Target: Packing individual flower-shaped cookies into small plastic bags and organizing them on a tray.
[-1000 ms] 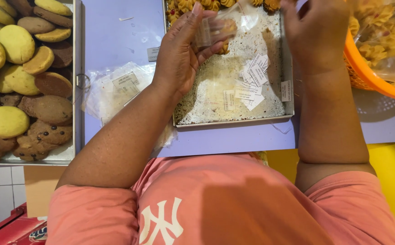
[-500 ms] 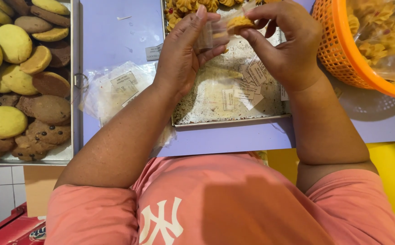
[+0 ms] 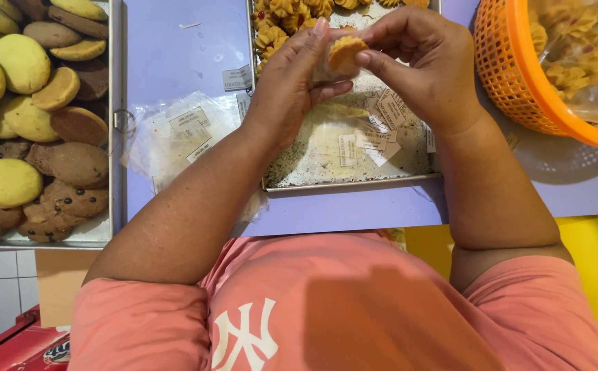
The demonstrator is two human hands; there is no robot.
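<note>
My left hand (image 3: 292, 86) holds a small clear plastic bag (image 3: 325, 65) upright above a metal tray (image 3: 354, 184). My right hand (image 3: 419, 65) pinches a round golden ridged cookie (image 3: 345, 53) at the bag's mouth, thumb and fingers around its edge. Both hands meet over the middle of the tray. The tray's paper liner carries crumbs and several small paper labels (image 3: 374, 137). More golden flower-shaped cookies (image 3: 292, 17) lie at the tray's far end.
A tray of large yellow, brown and chocolate-chip cookies (image 3: 34, 130) fills the left side. A pile of clear bags with labels (image 3: 178, 134) lies on the lilac table between the trays. An orange basket (image 3: 518, 75) lined with plastic and holding cookies stands at the right.
My right hand came back from the orange basket side with a cookie and brought it to the bag held in my left hand. The view has tilted slightly.
</note>
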